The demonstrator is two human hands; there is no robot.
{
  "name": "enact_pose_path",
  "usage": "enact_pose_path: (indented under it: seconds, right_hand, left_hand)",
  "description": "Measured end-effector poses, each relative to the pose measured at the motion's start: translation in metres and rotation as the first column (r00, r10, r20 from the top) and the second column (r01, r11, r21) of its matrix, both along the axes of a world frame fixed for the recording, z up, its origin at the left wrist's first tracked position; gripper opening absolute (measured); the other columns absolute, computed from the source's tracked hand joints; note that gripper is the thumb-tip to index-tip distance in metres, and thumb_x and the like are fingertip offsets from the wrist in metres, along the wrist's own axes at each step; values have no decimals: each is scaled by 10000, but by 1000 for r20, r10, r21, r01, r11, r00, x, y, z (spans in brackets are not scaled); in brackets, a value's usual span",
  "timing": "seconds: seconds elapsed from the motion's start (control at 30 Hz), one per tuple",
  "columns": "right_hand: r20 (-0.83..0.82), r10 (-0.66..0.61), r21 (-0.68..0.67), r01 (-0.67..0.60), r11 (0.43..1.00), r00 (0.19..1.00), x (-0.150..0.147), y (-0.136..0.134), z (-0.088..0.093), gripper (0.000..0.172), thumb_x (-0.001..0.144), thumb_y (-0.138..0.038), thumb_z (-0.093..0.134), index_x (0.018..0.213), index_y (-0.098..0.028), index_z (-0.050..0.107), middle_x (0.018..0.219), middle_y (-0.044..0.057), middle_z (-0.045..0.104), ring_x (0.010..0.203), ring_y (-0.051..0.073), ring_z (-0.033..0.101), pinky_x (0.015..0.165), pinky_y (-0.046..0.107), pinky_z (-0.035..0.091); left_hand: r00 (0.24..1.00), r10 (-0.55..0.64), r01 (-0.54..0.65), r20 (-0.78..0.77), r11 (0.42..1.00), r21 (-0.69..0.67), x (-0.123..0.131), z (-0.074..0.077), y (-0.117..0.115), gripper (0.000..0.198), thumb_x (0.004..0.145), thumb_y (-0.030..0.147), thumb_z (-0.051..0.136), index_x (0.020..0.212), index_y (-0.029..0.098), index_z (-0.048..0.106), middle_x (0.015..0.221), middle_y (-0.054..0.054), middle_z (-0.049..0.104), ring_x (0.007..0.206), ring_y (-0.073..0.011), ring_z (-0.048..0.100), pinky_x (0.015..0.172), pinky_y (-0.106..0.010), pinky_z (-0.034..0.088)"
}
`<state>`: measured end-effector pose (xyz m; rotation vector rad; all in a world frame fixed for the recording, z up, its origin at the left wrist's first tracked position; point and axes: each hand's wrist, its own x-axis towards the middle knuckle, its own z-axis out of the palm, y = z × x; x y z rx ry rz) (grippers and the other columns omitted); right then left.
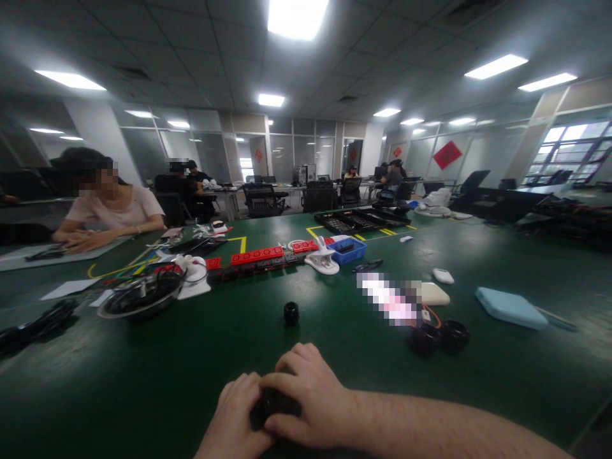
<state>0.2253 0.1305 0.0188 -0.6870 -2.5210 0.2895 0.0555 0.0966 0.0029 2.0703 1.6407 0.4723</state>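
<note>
Low in the head view, my left hand point(238, 414) and my right hand point(310, 395) come together around a dark, rounded object point(280, 403). Fingers of both hands are wrapped about it, and much of it is hidden, so its kind is unclear. My right thumb and index finger press on its two sides, while the left hand closes on its left edge. Straight ahead on the green table point(229, 344) stands a small black cylindrical part point(291, 313), apart from both hands.
Rows of red sockets point(257, 255), a white clip point(322, 257) and a blue bin point(347, 250) lie beyond. A metal bowl point(138, 294) of dark parts sits left. On the right are black round parts point(454, 335) and a light-blue case point(510, 307). A person point(112, 207) sits far left.
</note>
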Motion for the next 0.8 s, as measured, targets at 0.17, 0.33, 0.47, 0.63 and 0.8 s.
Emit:
enact_pose_path:
  seconds: [0.17, 0.33, 0.47, 0.63, 0.8]
  right_hand:
    - [1, -8, -43, 8, 999, 1000, 0, 0, 2, 516, 682, -440, 629, 1104, -171, 505, 953, 48, 553, 867, 201, 440, 753, 325, 318]
    - [18, -20, -23, 20, 1000, 1000, 1, 1, 2, 439, 692, -471, 616, 1047, -224, 537, 965, 33, 526, 863, 196, 423, 737, 324, 311]
    - [13, -29, -19, 29, 999, 1000, 0, 0, 0, 451, 702, -473, 604, 1073, -229, 527, 953, 34, 516, 854, 193, 417, 740, 330, 304]
    - [-29, 0, -36, -1, 999, 1000, -1, -2, 0, 457, 684, -354, 583, 1100, -188, 497, 941, 50, 549, 854, 206, 427, 748, 339, 306]
    - [-47, 37, -32, -39, 999, 998, -3, -3, 3, 456, 671, -389, 592, 1067, -183, 498, 940, 49, 576, 829, 208, 431, 757, 349, 302]
  left_hand:
    - [1000, 12, -12, -23, 1000, -25, 2, 4, 1, 158, 624, 235, 563, 775, 194, 576, 843, -28, 583, 821, -218, 505, 762, -349, 386]
    - [999, 17, -19, -30, 999, -36, 1, 0, 2, 133, 633, 251, 569, 752, 192, 560, 828, -23, 567, 810, -212, 496, 750, -332, 386]
    - [999, 35, -37, -38, 999, -39, 1, 1, 1, 162, 632, 233, 557, 786, 184, 567, 847, -30, 566, 824, -215, 497, 759, -336, 379]
    - [998, 32, -33, -57, 999, -4, 3, 4, -1, 161, 605, 165, 523, 758, 182, 572, 837, -28, 583, 825, -216, 511, 757, -337, 375]
    - [999, 31, -30, -32, 999, 24, 0, -3, 0, 197, 628, 224, 569, 821, 191, 592, 890, -46, 601, 876, -238, 515, 807, -377, 381]
